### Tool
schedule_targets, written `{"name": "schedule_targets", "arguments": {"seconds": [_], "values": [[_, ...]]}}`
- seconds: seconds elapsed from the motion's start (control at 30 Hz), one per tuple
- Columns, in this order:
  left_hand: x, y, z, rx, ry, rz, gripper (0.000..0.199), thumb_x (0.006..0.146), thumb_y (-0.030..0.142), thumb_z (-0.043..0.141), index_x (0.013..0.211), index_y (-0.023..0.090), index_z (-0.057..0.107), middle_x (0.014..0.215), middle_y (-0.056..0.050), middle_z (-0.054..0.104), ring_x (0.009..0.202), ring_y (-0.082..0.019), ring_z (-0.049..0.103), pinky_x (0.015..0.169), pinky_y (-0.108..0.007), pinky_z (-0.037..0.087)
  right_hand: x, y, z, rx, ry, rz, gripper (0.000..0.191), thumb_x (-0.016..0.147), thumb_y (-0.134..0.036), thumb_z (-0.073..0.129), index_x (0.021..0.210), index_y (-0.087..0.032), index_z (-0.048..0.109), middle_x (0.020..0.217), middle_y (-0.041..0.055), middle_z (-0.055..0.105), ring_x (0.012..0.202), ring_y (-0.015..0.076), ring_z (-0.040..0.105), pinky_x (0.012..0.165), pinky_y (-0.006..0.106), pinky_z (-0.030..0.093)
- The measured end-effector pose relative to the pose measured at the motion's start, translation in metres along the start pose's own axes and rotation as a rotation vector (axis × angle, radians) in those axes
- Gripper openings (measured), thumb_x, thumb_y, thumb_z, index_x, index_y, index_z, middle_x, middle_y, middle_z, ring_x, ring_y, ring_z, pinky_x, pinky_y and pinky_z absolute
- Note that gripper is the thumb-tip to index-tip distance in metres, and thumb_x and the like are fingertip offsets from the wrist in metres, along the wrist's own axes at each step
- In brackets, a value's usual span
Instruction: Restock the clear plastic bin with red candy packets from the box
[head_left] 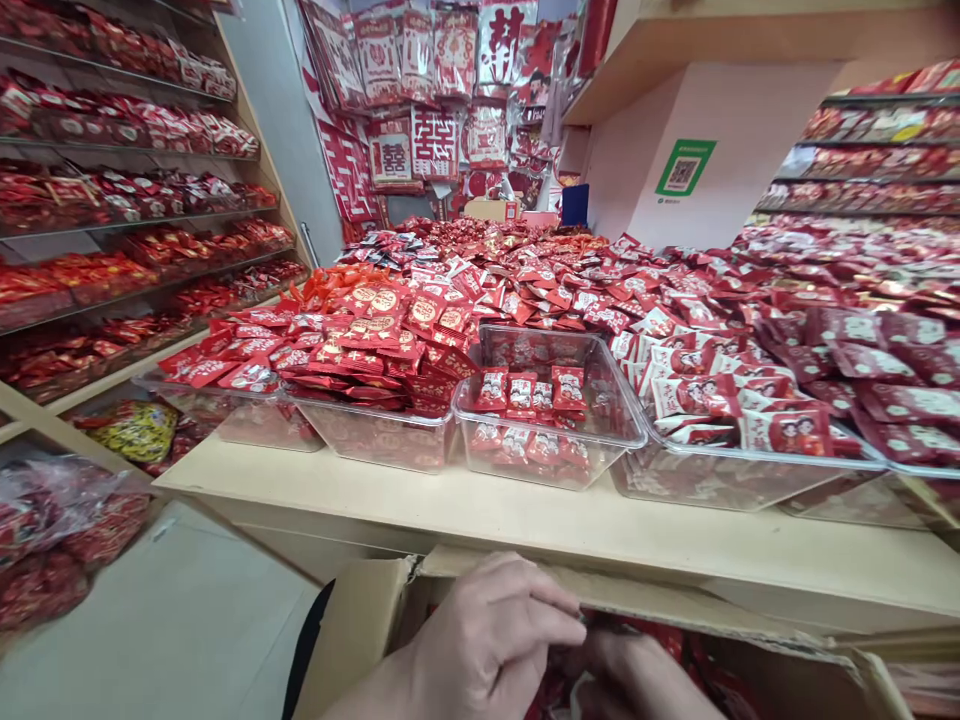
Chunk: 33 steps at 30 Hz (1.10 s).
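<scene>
Left hand (pixel 487 640) and right hand (pixel 626 680) are down in a cardboard box (pixel 356 630) — grip hidden, can't tell.

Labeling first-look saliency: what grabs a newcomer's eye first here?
A huge heap of red packets covers the counter, with clear plastic bins lined along its front edge. Shelves of red goods run along the left wall, and red paper decorations cover the far wall. At the bottom, the left hand and right hand reach into an open cardboard box holding red items.
</scene>
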<state>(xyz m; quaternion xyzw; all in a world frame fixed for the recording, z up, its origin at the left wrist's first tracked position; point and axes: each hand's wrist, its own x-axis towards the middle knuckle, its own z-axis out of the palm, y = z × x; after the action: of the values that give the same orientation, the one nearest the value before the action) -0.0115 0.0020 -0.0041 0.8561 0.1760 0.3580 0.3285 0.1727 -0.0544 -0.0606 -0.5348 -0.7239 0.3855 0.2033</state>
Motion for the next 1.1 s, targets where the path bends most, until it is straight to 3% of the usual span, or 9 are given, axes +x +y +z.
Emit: {"name": "schedule_targets", "arguments": {"seconds": [0.07,0.2,0.3,0.43,0.57,0.73,0.87,0.93,1.1], "values": [[0.005,0.008,-0.003,-0.072,0.029,-0.192,0.033,0.08,0.012,0.048,0.11,0.023,0.056,0.105,-0.007,0.063,0.096,-0.017,0.058,0.084,-0.029,0.044,-0.002,-0.018,-0.017,0.219,0.055,0.09,0.01,0.073,-0.017,0.05,0.07,-0.018,0.059,0.063,-0.0011,0.062,0.059,0.013,0.056,0.054,0.022,0.045],[0.019,0.024,-0.006,-0.186,-0.156,-0.553,0.056,0.074,0.037,0.062,0.126,0.025,0.046,0.117,-0.007,0.057,0.104,-0.023,0.053,0.089,-0.034,0.041,-0.008,-0.05,-0.049,0.367,0.23,0.041,0.017,0.078,-0.033,0.054,0.072,-0.018,0.058,0.061,-0.0013,0.058,0.054,0.0103,0.052,0.049,0.02,0.042],[0.031,0.029,-0.002,-0.444,-0.24,-0.598,0.044,0.078,0.032,0.059,0.121,0.026,0.051,0.097,-0.003,0.064,0.088,-0.019,0.058,0.078,-0.03,0.044,-0.006,-0.062,-0.063,0.33,0.393,-0.053,0.012,0.075,-0.031,0.06,0.075,-0.019,0.061,0.069,0.0021,0.063,0.062,0.0132,0.059,0.057,0.023,0.047],[0.038,0.028,0.009,-0.758,-0.082,-0.646,0.033,0.081,0.027,0.057,0.114,0.021,0.055,0.077,0.0,0.061,0.061,-0.01,0.057,0.056,-0.019,0.042,0.003,-0.064,-0.071,0.549,0.544,-0.047,0.021,0.073,-0.035,0.063,0.088,-0.021,0.059,0.069,0.0014,0.064,0.059,0.0127,0.06,0.054,0.023,0.05],[0.037,0.023,0.02,-0.942,0.062,-0.69,0.024,0.084,0.032,0.053,0.102,0.017,0.059,0.091,-0.005,0.063,0.06,-0.009,0.06,0.054,-0.019,0.043,0.007,-0.06,-0.067,0.629,0.443,0.035,0.023,0.073,-0.041,0.06,0.076,-0.018,0.059,0.065,0.0016,0.063,0.056,0.012,0.059,0.05,0.023,0.051],[0.032,0.02,0.028,-1.302,0.128,-0.731,0.021,0.084,0.035,0.053,0.091,0.016,0.058,0.077,-0.004,0.066,0.056,-0.012,0.063,0.046,-0.016,0.041,0.002,-0.049,-0.061,0.702,0.445,0.061,0.026,0.078,-0.043,0.055,0.075,-0.018,0.057,0.057,0.0001,0.057,0.048,0.0106,0.053,0.047,0.024,0.047],[0.028,0.018,0.023,-1.824,-0.006,-0.781,0.03,0.088,0.041,0.044,0.082,0.015,0.058,0.061,0.001,0.062,0.043,-0.005,0.055,0.044,-0.013,0.038,0.003,-0.044,-0.064,0.651,0.47,-0.091,0.038,0.079,-0.045,0.052,0.112,-0.026,0.05,0.102,0.0072,0.06,0.076,0.0152,0.058,0.064,0.028,0.05],[0.026,0.016,0.02,-1.972,-0.038,-0.824,0.045,0.091,0.042,0.036,0.068,0.01,0.058,0.05,0.002,0.054,0.039,-0.001,0.049,0.044,-0.011,0.036,0.008,-0.046,-0.065,0.571,0.433,-0.11,0.034,0.078,-0.043,0.054,0.107,-0.025,0.055,0.107,0.0069,0.059,0.085,0.0168,0.058,0.071,0.029,0.049],[0.021,0.012,0.022,-1.672,-0.094,-0.912,0.067,0.086,0.059,0.026,0.064,0.008,0.062,0.05,-0.004,0.057,0.04,-0.006,0.054,0.038,-0.015,0.03,0.016,-0.056,-0.067,0.535,0.498,-0.026,0.021,0.078,-0.037,0.056,0.067,-0.019,0.057,0.062,-0.0004,0.057,0.058,0.0104,0.052,0.056,0.022,0.046]]}}
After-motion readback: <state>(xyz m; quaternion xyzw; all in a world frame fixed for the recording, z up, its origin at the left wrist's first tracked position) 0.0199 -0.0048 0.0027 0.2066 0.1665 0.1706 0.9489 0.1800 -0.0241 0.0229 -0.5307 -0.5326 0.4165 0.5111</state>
